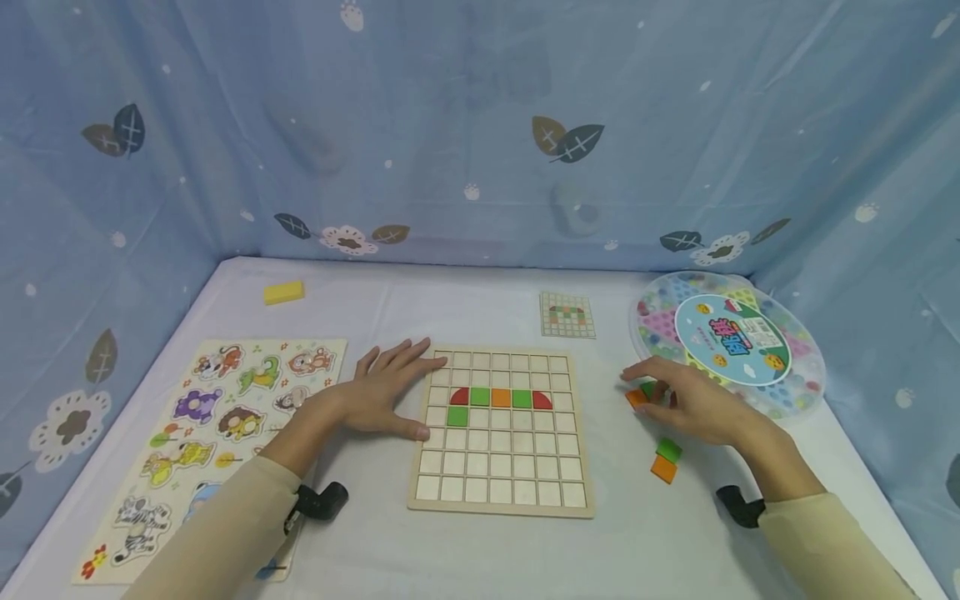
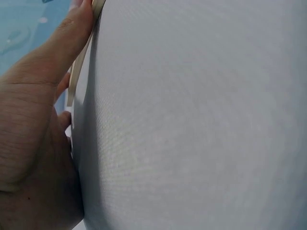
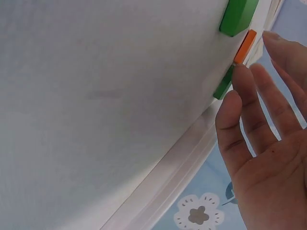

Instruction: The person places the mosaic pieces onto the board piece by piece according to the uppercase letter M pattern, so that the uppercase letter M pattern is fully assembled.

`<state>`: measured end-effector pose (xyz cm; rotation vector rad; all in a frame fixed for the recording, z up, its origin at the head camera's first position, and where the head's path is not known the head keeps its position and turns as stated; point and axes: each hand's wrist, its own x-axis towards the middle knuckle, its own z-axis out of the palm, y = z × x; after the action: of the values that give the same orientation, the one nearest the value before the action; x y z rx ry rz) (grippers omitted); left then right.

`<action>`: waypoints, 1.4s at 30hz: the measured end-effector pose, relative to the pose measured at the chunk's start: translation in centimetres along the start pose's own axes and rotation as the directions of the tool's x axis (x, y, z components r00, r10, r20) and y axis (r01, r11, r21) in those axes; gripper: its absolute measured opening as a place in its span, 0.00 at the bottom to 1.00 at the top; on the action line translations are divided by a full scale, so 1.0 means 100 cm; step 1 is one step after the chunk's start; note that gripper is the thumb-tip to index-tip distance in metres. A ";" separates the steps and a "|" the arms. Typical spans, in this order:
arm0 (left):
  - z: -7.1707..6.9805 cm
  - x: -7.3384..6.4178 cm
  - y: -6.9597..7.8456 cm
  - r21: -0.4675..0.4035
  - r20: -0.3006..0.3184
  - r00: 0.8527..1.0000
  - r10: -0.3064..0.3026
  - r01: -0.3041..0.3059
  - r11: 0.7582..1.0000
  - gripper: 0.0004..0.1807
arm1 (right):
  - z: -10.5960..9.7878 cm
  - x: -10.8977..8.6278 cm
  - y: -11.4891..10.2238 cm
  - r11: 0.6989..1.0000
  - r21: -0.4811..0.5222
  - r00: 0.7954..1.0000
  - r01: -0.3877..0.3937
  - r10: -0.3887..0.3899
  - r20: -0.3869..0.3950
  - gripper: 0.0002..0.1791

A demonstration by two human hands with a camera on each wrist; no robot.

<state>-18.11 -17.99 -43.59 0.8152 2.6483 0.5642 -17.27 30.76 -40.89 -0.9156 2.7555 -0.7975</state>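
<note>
A wooden grid board [image 1: 501, 493] lies mid-table. Its upper rows hold red quarter-round tiles [image 1: 542, 401], green square tiles [image 1: 457, 416] and an orange square tile [image 1: 501, 397]. My left hand [image 1: 378, 392] rests along the board's left edge with fingers spread, the thumb touching the frame. Over loose tiles to the board's right, my right hand [image 1: 693, 400] hovers, fingers loosely bent. Near its fingertips lie an orange tile [image 3: 245, 46] and a green tile [image 3: 223, 84]; no tile is visibly pinched. Closer to me lie another green tile [image 1: 669, 450] and orange tile [image 1: 663, 469].
Behind the board lies a small pattern card [image 1: 567, 315]. A round, clear-lidded game box [image 1: 802, 367] sits behind my right hand. An animal puzzle board [image 1: 247, 383] lies under my left forearm, and a yellow block [image 1: 283, 292] is at the back left.
</note>
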 end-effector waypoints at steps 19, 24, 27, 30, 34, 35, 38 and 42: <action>0.000 0.000 0.000 -0.007 0.000 1.000 0.000 0.000 1.000 0.58 | -0.001 0.000 0.000 0.997 -0.031 0.997 -0.066 0.068 0.047 0.22; -0.001 0.000 0.000 -0.002 0.002 1.000 -0.002 0.002 1.000 0.58 | 0.002 0.000 0.001 0.996 -0.070 0.998 -0.053 0.055 0.026 0.20; -0.001 -0.001 0.001 -0.005 0.003 1.000 -0.003 0.003 1.000 0.58 | 0.004 0.000 -0.001 0.997 -0.074 0.999 -0.035 0.035 0.010 0.19; -0.001 -0.001 0.001 -0.005 0.004 1.000 -0.003 0.003 1.000 0.58 | 0.005 0.000 -0.003 0.998 -0.058 1.000 -0.010 0.010 -0.003 0.19; -0.001 -0.001 0.002 -0.002 -0.001 1.000 -0.001 0.001 1.000 0.58 | 0.005 0.000 -0.007 1.000 -0.006 1.000 0.004 -0.004 -0.008 0.20; -0.001 -0.001 0.002 -0.003 -0.002 1.000 0.000 0.000 1.000 0.58 | 0.005 0.000 -0.008 1.000 0.015 1.000 0.004 -0.003 -0.009 0.20; -0.002 -0.001 0.002 -0.003 -0.002 1.000 0.000 0.000 1.000 0.58 | 0.004 0.001 -0.011 0.996 0.090 1.000 -0.001 0.001 0.002 0.20; -0.002 -0.001 0.002 -0.003 -0.002 1.000 0.001 -0.001 1.000 0.58 | 0.003 0.001 -0.015 0.981 0.191 1.000 -0.024 0.021 0.016 0.20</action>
<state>-17.97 -17.93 -43.33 0.8157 2.6484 0.5691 -16.51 29.52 -40.31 -0.8474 2.6156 -1.0266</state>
